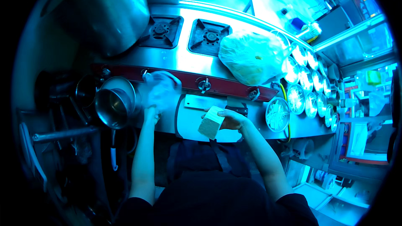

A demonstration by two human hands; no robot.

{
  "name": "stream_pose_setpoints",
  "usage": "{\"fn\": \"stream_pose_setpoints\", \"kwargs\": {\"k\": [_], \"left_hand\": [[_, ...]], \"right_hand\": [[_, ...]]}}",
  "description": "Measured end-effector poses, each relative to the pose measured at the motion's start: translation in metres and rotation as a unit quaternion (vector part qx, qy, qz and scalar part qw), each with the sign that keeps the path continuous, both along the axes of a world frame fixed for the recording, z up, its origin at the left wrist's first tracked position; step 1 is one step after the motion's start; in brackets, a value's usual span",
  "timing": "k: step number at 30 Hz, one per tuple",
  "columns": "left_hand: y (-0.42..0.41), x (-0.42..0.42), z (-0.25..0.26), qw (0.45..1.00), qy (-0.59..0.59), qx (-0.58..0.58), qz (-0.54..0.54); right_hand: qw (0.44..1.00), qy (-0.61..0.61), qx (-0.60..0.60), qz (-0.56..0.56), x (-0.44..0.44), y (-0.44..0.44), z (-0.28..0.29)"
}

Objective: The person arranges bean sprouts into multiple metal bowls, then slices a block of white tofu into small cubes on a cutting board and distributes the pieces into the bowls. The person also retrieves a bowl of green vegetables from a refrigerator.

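In my right hand (234,119) is a pale rectangular block (210,122), which looks like tofu, held above the white cutting board (188,124). My left hand (153,113) grips a see-through plastic bag (160,89), blurred by motion, in front of the stove's red control panel. What the bag contains cannot be made out. A cleaver (205,101) lies flat along the far side of the board. Its dark handle (237,110) points right, partly hidden behind my right hand.
Beyond the panel are two gas burners (209,36) and a large stockpot (110,15). A stuffed plastic bag (256,58) rests beside the right burner. Several bowls (277,114) of pale strips line the right. Metal pans (113,108) stand at the left.
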State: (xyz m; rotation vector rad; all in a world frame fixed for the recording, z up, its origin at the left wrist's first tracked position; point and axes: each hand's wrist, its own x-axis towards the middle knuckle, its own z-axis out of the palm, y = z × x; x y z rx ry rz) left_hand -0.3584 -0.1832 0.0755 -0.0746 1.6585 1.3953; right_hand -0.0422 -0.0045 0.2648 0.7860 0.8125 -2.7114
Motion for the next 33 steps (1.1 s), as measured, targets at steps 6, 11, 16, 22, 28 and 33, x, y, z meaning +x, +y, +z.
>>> {"fn": "stream_pose_setpoints", "kwargs": {"k": [6, 11, 16, 22, 28, 33], "left_hand": [[-0.01, 0.043, 0.088, 0.936, -0.339, 0.054, 0.078], [-0.015, 0.042, 0.072, 0.911, -0.369, 0.184, 0.023], [-0.006, 0.078, 0.142, 0.952, -0.263, 0.147, 0.062], [-0.007, 0.121, 0.143, 0.836, 0.297, -0.076, -0.455], [0.052, 0.179, 0.16, 0.561, 0.547, 0.114, -0.611], [0.075, 0.198, 0.123, 0.384, 0.678, 0.129, -0.613]], "right_hand": [[0.941, -0.248, 0.215, 0.086, 0.011, -0.009, -0.027], [0.814, -0.353, 0.429, 0.166, -0.015, -0.016, -0.069], [0.751, -0.35, 0.527, 0.191, -0.016, -0.001, -0.028], [0.515, -0.216, 0.809, 0.184, 0.035, 0.019, -0.056], [0.517, -0.159, 0.824, 0.172, 0.032, 0.032, -0.085], [0.499, -0.143, 0.845, 0.127, 0.036, 0.038, -0.063]]}}
